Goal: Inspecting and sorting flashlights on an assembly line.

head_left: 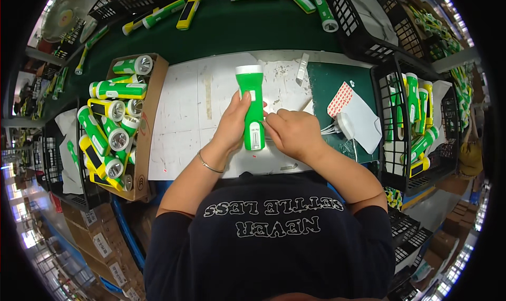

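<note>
Both hands (232, 124) (292, 132) grip green flashlight (252, 106), fingertips seemingly hidden.

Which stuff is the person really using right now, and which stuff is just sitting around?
In use:
- green flashlight, held by the left hand
- right hand, fingers at its side
- white work mat under it

Just sitting around:
- cardboard box of flashlights
- black crate of flashlights
- red-dotted sticker sheet
- loose flashlights on the green table

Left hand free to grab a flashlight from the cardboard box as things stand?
Probably not right away: the left hand is wrapped on the green flashlight at the white mat. The cardboard box lies open-topped just to its left, nothing between.
</note>
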`<state>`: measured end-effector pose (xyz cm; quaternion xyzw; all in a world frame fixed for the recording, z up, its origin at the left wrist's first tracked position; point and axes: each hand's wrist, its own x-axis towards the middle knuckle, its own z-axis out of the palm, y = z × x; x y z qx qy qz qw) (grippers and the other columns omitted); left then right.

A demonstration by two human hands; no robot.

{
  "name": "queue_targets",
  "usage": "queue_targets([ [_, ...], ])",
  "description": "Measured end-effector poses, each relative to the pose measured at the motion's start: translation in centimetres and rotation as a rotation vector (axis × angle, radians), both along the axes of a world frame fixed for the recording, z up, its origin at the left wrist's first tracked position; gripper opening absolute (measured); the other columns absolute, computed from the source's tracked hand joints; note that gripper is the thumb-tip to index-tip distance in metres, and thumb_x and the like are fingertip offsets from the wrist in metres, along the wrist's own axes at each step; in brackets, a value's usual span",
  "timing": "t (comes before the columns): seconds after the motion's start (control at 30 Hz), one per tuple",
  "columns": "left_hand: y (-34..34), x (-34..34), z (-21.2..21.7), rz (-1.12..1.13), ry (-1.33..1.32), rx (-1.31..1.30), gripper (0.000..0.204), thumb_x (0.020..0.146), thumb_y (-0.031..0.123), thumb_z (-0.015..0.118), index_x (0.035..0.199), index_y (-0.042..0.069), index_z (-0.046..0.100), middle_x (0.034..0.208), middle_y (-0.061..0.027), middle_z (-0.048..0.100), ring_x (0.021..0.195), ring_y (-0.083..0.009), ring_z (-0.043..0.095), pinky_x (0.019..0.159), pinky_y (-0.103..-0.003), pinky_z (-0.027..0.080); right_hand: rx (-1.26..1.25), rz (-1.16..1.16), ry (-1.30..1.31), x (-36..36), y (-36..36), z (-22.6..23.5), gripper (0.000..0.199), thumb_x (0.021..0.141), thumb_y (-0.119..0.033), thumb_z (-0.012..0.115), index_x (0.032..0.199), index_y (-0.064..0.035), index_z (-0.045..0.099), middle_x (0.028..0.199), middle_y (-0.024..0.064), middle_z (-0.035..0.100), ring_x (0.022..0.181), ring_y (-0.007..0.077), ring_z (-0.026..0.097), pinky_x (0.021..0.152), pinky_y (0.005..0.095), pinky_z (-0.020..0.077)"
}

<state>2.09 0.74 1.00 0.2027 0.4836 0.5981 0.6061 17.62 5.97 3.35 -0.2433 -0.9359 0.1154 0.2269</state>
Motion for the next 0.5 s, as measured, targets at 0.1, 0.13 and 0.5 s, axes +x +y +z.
queue_targets([
  [0.1, -0.2, 0.2, -0.1, -0.026, 0.031, 0.047, 0.034, 0.098, 0.033, 0.034, 0.12, 0.008, 0.041, 0.101, -0.011, 0.056, 0.085, -0.0174, 0.057, 0.078, -0.032, 0.049, 0.066, 0.05, -0.047, -0.4, 0.1, 0.1, 0.011, 0.078, -0.022, 0.06, 0.074, -0.0128, 0.057, 0.06, 0.0029, 0.053, 0.052, 0.0219, 0.056, 0.044, 0.0334, 0.0431],
  [0.13, -0.2, 0.0, -0.2, -0.046, 0.053, 0.059, 0.035, 0.098, 0.034, 0.034, 0.12, 0.008, 0.041, 0.1, -0.0113, 0.056, 0.085, -0.0176, 0.057, 0.077, -0.032, 0.049, 0.072, 0.088, -0.059, -0.3, 0.0, 0.2, 0.013, 0.078, -0.022, 0.061, 0.071, -0.013, 0.055, 0.058, 0.003, 0.052, 0.052, 0.0219, 0.055, 0.044, 0.0336, 0.0427],
  [0.5, 0.3, -1.0, 0.4, -0.029, -0.101, 0.127, 0.034, 0.094, 0.027, 0.048, 0.119, 0.006, 0.038, 0.098, -0.0108, 0.053, 0.084, -0.0177, 0.056, 0.071, -0.031, 0.05, -0.622, -0.087, 0.186, -0.7, -0.7, -1.3, 0.038, 0.072, -0.023, 0.075, 0.062, -0.0094, 0.041, 0.06, 0.0037, 0.049, 0.051, 0.0141, 0.044, 0.048, 0.0269, 0.0381],
])
